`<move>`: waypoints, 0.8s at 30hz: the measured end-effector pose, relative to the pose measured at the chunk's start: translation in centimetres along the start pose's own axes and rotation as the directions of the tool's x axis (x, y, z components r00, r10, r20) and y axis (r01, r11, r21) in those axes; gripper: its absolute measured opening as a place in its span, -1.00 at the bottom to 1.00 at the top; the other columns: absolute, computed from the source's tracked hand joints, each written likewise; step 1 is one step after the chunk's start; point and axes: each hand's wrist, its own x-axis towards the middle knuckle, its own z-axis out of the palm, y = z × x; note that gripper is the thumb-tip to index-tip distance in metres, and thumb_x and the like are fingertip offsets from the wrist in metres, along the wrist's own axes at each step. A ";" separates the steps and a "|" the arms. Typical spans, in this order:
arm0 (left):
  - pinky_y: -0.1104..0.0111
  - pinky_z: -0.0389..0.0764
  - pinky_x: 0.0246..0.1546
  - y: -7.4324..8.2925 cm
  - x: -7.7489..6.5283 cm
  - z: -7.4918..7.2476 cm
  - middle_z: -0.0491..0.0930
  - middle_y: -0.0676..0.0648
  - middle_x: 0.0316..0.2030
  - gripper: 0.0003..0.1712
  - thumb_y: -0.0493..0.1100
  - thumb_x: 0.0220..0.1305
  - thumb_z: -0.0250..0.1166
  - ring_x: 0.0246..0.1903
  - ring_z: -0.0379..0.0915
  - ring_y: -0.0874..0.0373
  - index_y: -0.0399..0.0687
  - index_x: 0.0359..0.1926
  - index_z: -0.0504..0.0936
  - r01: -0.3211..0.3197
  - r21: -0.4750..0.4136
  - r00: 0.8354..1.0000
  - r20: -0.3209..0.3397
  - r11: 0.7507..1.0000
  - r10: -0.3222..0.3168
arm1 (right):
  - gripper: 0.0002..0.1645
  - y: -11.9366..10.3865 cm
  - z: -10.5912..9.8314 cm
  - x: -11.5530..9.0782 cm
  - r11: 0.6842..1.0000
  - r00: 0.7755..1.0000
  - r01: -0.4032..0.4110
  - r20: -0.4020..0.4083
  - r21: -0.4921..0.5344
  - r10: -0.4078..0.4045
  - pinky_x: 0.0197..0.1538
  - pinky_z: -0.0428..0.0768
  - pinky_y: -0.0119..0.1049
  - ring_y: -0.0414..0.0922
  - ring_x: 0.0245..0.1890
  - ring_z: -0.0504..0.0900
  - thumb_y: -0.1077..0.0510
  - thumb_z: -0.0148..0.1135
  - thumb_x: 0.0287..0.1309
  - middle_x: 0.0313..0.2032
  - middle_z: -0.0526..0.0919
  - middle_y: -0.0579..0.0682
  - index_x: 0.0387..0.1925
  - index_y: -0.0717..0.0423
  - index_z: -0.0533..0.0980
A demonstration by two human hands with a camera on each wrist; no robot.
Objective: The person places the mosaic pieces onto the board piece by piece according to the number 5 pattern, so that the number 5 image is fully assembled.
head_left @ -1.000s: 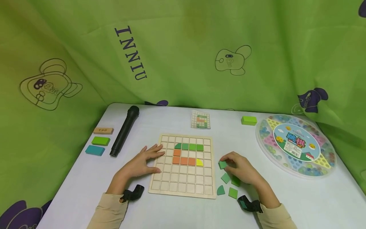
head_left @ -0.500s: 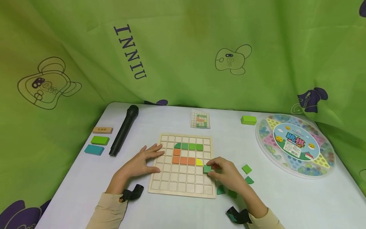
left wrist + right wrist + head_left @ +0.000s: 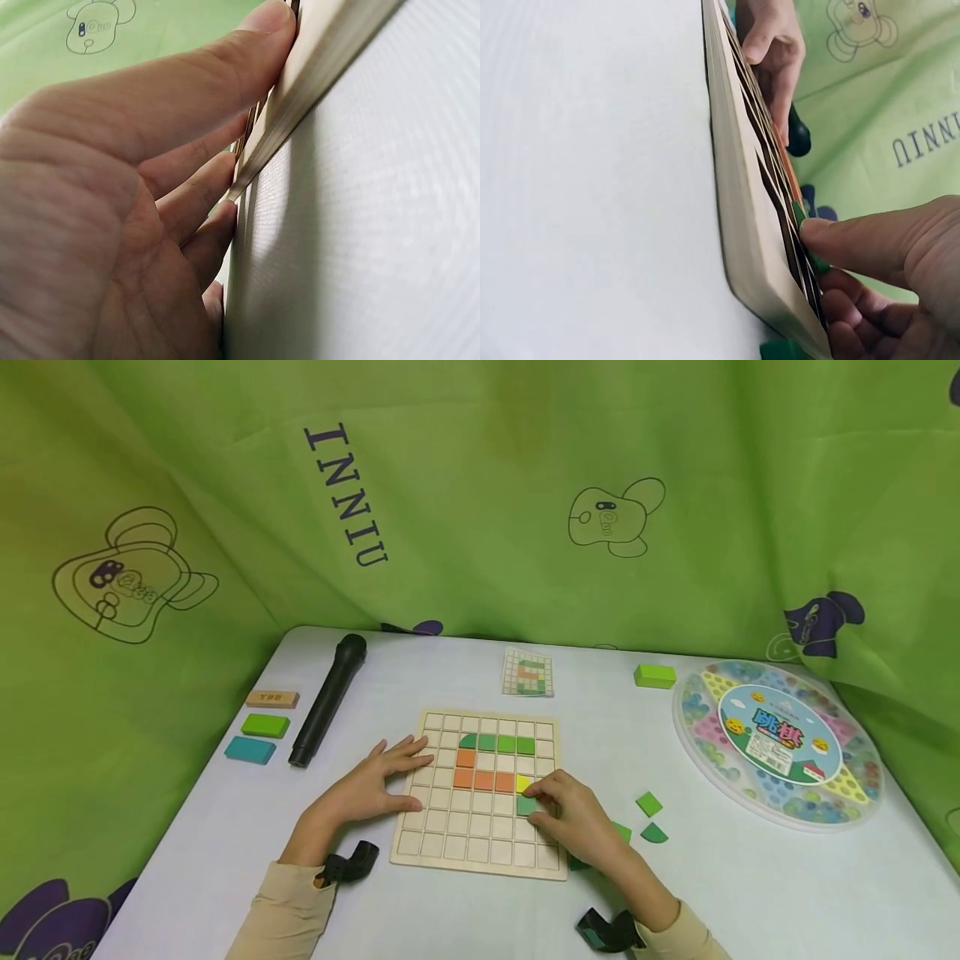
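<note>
A wooden grid board (image 3: pixel 442 846) lies on the white table. My left hand (image 3: pixel 367 789) rests its fingers and thumb on the board's left edge, spread and fairly straight; the left wrist view shows the thumb (image 3: pixel 247 45) against the wooden rim. With thumb and fingers, my right hand (image 3: pixel 577 818) pinches a green square tile (image 3: pixel 527 807) at the cell just below a yellow quarter-round tile (image 3: pixel 523 783). From the right wrist view I cannot tell whether the tile is fully seated. Orange tiles (image 3: pixel 483 779) and a row of green tiles (image 3: pixel 506 744) sit in the board.
Loose green tiles, a square (image 3: pixel 648 803) and a quarter-round (image 3: pixel 654 833), lie right of the board; others are partly hidden by my right arm. A pattern card (image 3: pixel 527 673) lies behind it. Around are a black microphone (image 3: pixel 327 702), coloured blocks (image 3: pixel 265 727) and a Chinese checkers box (image 3: pixel 776 743).
My right hand has carried the green square tile leftward from the loose pile onto the board, below the yellow tile. The left hand has stayed on the board's edge.
</note>
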 end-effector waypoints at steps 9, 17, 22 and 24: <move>-0.09 -0.31 0.44 0.0 0.1 0.0 0.11 -0.05 0.43 -0.13 0.09 -0.03 0.45 0.46 -0.12 -0.06 -0.07 0.31 0.39 0.001 -0.002 1.000 -0.004 1.000 -0.001 | -0.66 0.4 -0.1 -0.1 0.999 0.998 0.055 -0.008 0.003 -0.055 -0.21 0.56 -0.40 -0.23 -0.26 0.51 0.21 0.45 -0.06 -0.22 0.57 -0.16 -0.16 0.02 0.62; -0.08 -0.30 0.44 0.2 0.2 0.0 0.11 -0.06 0.43 -0.14 0.08 -0.02 0.45 0.46 -0.12 -0.06 -0.08 0.30 0.40 0.001 -0.001 1.000 0.002 1.000 -0.001 | -0.60 2.1 -3.2 -1.5 0.998 1.000 0.023 0.010 0.064 -0.024 -0.04 0.64 -0.18 -0.13 -0.10 0.63 0.20 0.40 0.01 -0.10 0.61 -0.16 -0.04 0.02 0.59; -0.08 -0.29 0.44 0.2 0.2 -0.1 0.12 -0.06 0.43 -0.15 0.08 -0.02 0.45 0.46 -0.11 -0.07 -0.09 0.30 0.40 0.000 0.011 1.000 -0.001 1.000 0.000 | -0.57 3.8 -4.7 -3.0 1.000 0.999 -0.026 0.041 0.015 0.025 -0.02 0.63 -0.18 -0.13 -0.07 0.61 0.19 0.41 0.00 -0.07 0.61 -0.19 -0.02 -0.01 0.58; -0.08 -0.29 0.44 0.2 0.2 -0.1 0.12 -0.07 0.43 -0.15 0.07 -0.02 0.45 0.45 -0.11 -0.07 -0.09 0.30 0.40 -0.002 0.010 1.000 -0.002 1.000 0.002 | -0.56 4.3 -5.0 -3.6 1.000 0.998 -0.018 0.058 -0.005 0.019 -0.01 0.62 -0.19 -0.13 -0.06 0.60 0.20 0.40 0.00 -0.06 0.61 -0.18 -0.01 0.00 0.57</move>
